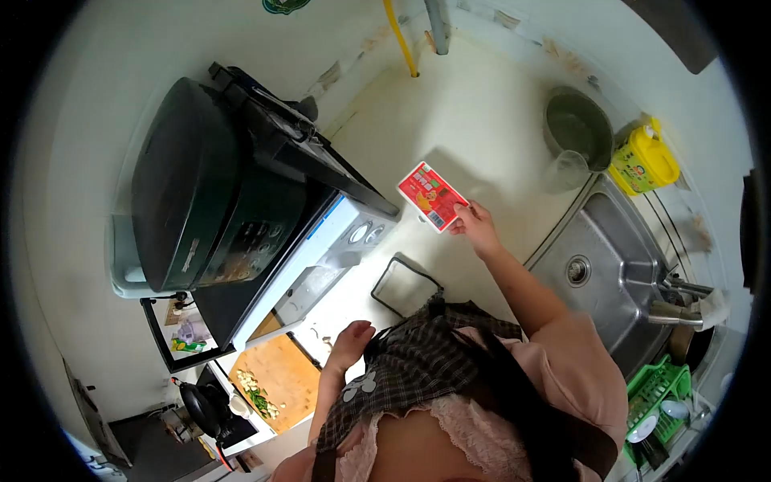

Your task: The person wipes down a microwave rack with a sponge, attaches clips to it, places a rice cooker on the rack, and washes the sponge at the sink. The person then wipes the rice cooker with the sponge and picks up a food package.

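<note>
My right hand (478,228) is closed on the lower right corner of a flat red and white printed food package (433,196). The package is held up over the pale counter, its printed face and barcode toward me. My left hand (351,345) hangs near the front of my checked apron (418,353), fingers loosely bent, with nothing visible in it. Just beyond it lies a dark-rimmed, clear rectangular object (407,287), partly covered by the apron. A wooden cutting board (281,376) with chopped white and green pieces (259,394) is to the left.
On the right is a steel sink (622,265), with a grey basin (577,128), a clear cup (567,170) and a yellow container (645,158) beyond it. A green dish rack (658,402) stands nearby. A large dark appliance (217,185) sits on a raised shelf at left, above the counter.
</note>
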{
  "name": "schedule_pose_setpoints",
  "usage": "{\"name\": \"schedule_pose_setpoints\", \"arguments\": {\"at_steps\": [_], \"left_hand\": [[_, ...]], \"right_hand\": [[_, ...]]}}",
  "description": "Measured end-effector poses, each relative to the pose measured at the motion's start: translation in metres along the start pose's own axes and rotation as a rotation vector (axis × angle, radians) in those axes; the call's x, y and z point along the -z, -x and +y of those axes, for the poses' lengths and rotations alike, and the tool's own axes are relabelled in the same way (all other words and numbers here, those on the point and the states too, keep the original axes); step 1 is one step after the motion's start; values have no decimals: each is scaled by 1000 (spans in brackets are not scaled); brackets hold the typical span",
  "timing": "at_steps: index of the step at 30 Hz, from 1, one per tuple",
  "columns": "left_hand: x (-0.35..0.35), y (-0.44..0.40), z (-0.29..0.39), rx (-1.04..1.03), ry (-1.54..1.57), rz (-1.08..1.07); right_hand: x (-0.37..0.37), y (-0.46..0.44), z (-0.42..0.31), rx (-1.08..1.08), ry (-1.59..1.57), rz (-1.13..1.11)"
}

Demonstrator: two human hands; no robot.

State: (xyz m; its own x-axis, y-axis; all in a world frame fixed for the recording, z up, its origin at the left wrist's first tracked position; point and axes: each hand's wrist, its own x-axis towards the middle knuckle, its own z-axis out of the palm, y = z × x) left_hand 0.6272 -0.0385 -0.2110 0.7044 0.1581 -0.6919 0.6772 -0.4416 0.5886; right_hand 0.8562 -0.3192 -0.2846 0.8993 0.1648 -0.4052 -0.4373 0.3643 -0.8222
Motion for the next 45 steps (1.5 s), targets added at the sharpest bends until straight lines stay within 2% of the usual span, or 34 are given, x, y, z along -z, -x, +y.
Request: {"name": "schedule_pose_setpoints", "arguments": {"at_steps": [4,8,9,17,27,31,36,40,45], "left_hand": [[-2,1,14,54,-101,-32],[-3,1,1,69,-104,12],[-1,5,15,60,-162,26],[3,-10,-16,77,-102,15],[4,-18,-8,68,-244,8],[4,-20,-4,80,-260,17],[1,-26,-17,94,-278,15],[0,-27,-17,64,-301,9],[-2,-26,-28,52,-359,32]], "right_hand": [[-18,-24,5,-3,48,-38],[-31,-57,34,8,-37,-21],[-32,-62,34,1,-81,1],[-18,-77,45,36,52,10],[22,-126,-18,240,150,252],[43,-169,-23,317,157,318],[43,-176,-26,320,-14,391],[49,-168,-26,262,90,379],[44,-136,-5,183,149,166]]}}
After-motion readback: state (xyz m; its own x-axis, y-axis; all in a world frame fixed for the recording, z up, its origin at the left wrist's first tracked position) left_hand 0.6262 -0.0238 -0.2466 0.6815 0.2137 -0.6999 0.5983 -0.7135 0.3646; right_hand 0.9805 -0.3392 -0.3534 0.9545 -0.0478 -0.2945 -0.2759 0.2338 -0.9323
